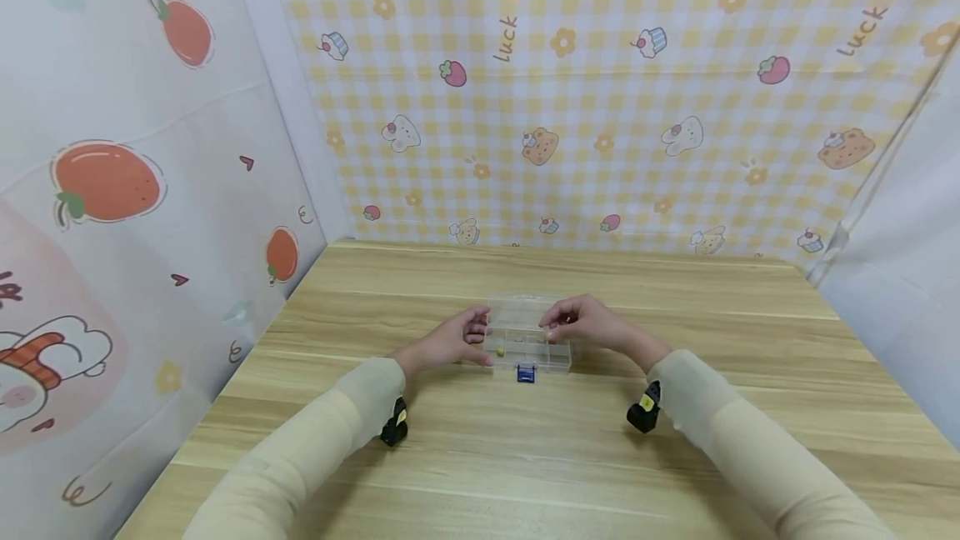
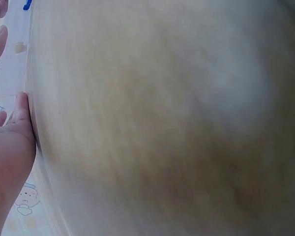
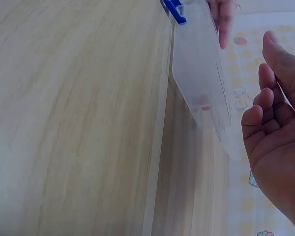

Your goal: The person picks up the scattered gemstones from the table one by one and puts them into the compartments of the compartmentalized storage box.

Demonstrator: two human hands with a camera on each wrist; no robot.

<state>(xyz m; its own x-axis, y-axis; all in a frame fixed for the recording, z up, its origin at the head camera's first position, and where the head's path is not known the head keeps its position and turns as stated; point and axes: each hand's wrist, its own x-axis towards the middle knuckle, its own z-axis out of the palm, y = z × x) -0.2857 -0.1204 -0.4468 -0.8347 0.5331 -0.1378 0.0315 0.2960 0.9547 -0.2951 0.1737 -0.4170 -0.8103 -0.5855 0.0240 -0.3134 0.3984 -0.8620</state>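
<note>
A clear plastic compartment box point(image 1: 536, 365) lies on the table with its lid point(image 1: 513, 312) tipped back. A blue latch point(image 1: 526, 374) sits at its front. In the left compartment is a small yellow-green piece point(image 1: 500, 352). My left hand point(image 1: 448, 340) holds the box's left end, thumb at the front corner and fingers at the side. Above the right-hand compartments hovers my right hand point(image 1: 592, 325), fingers bent, thumb and index close together. Whether they pinch something small cannot be made out. The right wrist view shows the box's end wall point(image 3: 199, 59) beside the right hand point(image 3: 280, 132).
The wooden table point(image 1: 510, 457) stretches around the box. Behind it hangs a yellow checked cloth point(image 1: 570, 107), with a printed white cloth point(image 1: 225, 132) at the left. Each wrist carries a small black camera point(image 1: 643, 412).
</note>
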